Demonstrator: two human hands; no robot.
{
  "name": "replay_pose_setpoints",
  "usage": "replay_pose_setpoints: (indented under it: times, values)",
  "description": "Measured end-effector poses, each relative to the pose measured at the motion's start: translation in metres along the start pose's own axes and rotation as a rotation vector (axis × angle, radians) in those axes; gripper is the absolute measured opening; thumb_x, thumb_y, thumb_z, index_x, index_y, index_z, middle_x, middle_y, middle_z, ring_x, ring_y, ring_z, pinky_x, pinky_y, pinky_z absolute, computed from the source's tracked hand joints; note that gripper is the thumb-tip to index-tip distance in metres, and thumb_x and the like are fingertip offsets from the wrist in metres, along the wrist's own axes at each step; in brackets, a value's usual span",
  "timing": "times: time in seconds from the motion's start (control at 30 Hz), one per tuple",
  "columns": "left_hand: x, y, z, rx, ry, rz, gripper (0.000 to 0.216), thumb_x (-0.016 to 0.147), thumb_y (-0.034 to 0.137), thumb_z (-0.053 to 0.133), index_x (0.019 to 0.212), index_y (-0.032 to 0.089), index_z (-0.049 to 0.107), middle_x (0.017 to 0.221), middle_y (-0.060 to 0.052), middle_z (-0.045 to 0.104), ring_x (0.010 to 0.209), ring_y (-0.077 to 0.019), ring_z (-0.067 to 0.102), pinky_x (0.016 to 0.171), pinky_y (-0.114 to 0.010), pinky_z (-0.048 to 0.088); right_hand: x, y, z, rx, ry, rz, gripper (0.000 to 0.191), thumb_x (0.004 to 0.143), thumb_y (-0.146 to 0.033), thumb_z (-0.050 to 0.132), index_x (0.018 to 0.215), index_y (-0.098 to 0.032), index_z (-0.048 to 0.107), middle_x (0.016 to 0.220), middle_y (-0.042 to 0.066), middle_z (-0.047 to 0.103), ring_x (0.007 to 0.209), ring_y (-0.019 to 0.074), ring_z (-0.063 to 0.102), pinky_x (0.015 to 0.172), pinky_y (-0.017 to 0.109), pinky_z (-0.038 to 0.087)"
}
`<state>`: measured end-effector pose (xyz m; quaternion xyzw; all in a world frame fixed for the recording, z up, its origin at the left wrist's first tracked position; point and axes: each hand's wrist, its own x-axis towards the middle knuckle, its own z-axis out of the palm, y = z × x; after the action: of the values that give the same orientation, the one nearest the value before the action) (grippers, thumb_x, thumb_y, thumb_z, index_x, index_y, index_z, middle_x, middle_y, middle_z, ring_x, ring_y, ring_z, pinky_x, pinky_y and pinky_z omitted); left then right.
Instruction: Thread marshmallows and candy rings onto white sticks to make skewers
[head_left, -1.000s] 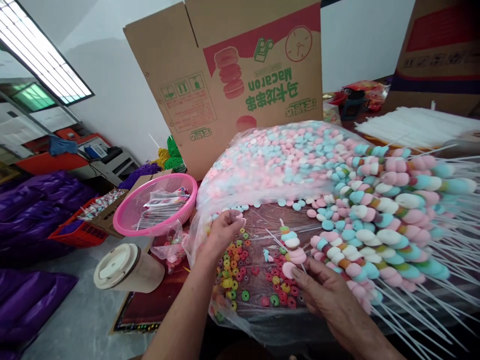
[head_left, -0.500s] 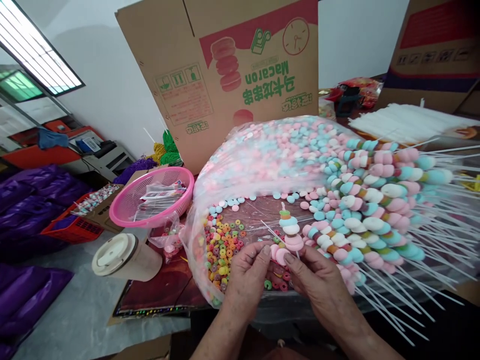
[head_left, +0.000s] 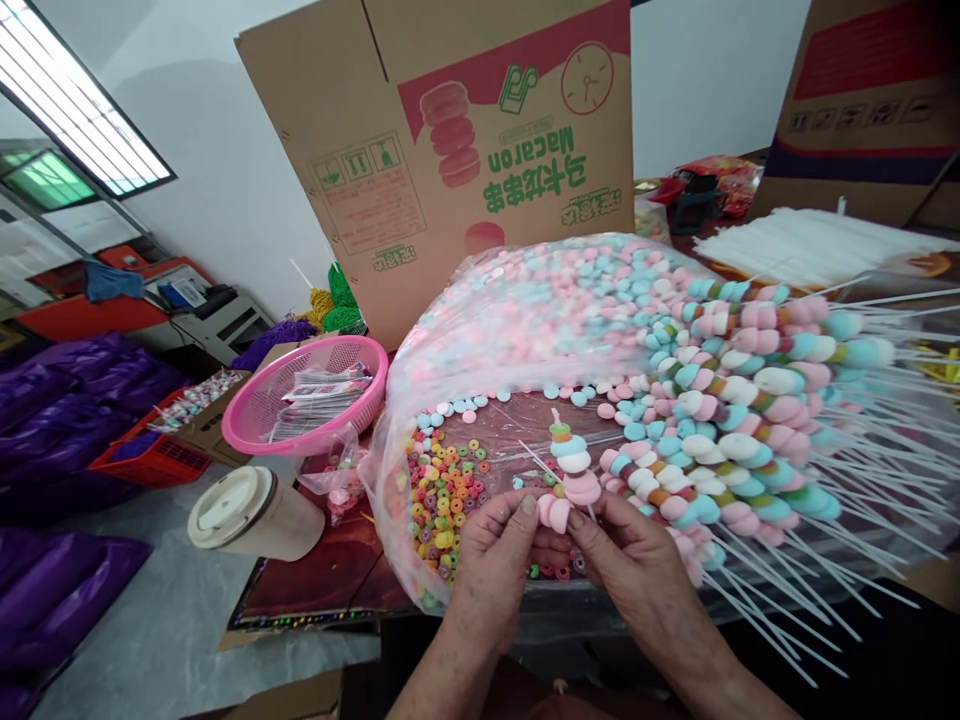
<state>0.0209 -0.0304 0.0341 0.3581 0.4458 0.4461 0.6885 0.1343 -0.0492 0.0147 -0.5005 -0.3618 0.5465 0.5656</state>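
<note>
Low in the middle, my left hand (head_left: 499, 540) pinches soft pink candies (head_left: 553, 512) between thumb and fingers. My right hand (head_left: 626, 545) is closed beside it, its thumb tip at the same pink candies. From my right fingers a candy skewer (head_left: 574, 460) stands up, slightly tilted, threaded with a green ring, an orange ring and blue, white and pink pieces. Part of a thin white stick (head_left: 536, 460) slants up to the left of it; its lower end is hidden. Colourful cereal rings (head_left: 442, 495) lie on the plastic sheet left of my hands, with more below my fingers.
Finished candy skewers (head_left: 742, 420) are stacked on the right, sticks pointing outward. Behind my hands a clear bag (head_left: 517, 320) bulges with pink, blue and white candies. A pink basket (head_left: 244, 400) with packets, a lidded cup (head_left: 259, 515) and a cardboard box (head_left: 450, 230) stand around.
My hands keep nearly the same grip. The pink candies between them have turned slightly, and the whole view has shifted a little.
</note>
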Motion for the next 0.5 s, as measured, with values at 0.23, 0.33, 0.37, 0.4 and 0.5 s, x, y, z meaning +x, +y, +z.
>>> replay_pose_setpoints:
  times: [0.23,0.33,0.37,0.4,0.5]
  values:
    - [-0.002,0.001,0.003,0.042,-0.096,0.012,0.035,0.061,0.021,0.073,0.094,0.014,0.064,0.084,-0.006,0.068,0.074,-0.0136,0.061,0.066,-0.023,0.048,0.003,0.005,0.001,-0.047,0.012,0.006,0.026,0.071,-0.044,0.059,0.075,-0.019,0.057,0.05,-0.008,0.039,0.041,0.0065,0.03,0.038,0.019,0.028]
    - [0.0,-0.001,0.002,0.043,-0.046,0.023,0.03,0.063,0.025,0.071,0.09,0.013,0.065,0.08,-0.006,0.068,0.07,-0.0132,0.061,0.065,-0.024,0.049,0.003,-0.002,-0.002,-0.169,-0.04,-0.024,0.027,0.075,-0.046,0.054,0.074,-0.019,0.056,0.051,-0.006,0.041,0.045,0.0086,0.036,0.041,0.02,0.031]
    - [0.001,-0.001,0.002,0.04,-0.019,0.017,0.028,0.064,0.026,0.07,0.088,0.012,0.065,0.079,-0.006,0.068,0.067,-0.0128,0.06,0.064,-0.025,0.049,0.001,-0.005,-0.005,-0.249,-0.06,-0.051,0.027,0.077,-0.046,0.052,0.074,-0.019,0.056,0.051,-0.006,0.042,0.047,0.0095,0.039,0.042,0.021,0.032]
    - [0.003,-0.002,0.0,0.029,0.021,0.014,0.027,0.063,0.026,0.071,0.086,0.012,0.064,0.076,-0.005,0.067,0.065,-0.0124,0.06,0.063,-0.025,0.049,-0.001,-0.008,-0.009,-0.343,-0.074,-0.088,0.027,0.079,-0.044,0.048,0.072,-0.02,0.055,0.052,-0.005,0.044,0.049,0.0104,0.041,0.044,0.021,0.033]
    - [0.007,-0.001,-0.005,-0.012,0.185,0.039,0.025,0.059,0.025,0.072,0.079,0.012,0.063,0.069,-0.002,0.064,0.061,-0.0122,0.059,0.061,-0.026,0.05,-0.012,-0.01,-0.026,-0.643,-0.123,-0.207,0.028,0.085,-0.038,0.04,0.067,-0.021,0.053,0.056,-0.001,0.051,0.053,0.012,0.045,0.049,0.022,0.036]
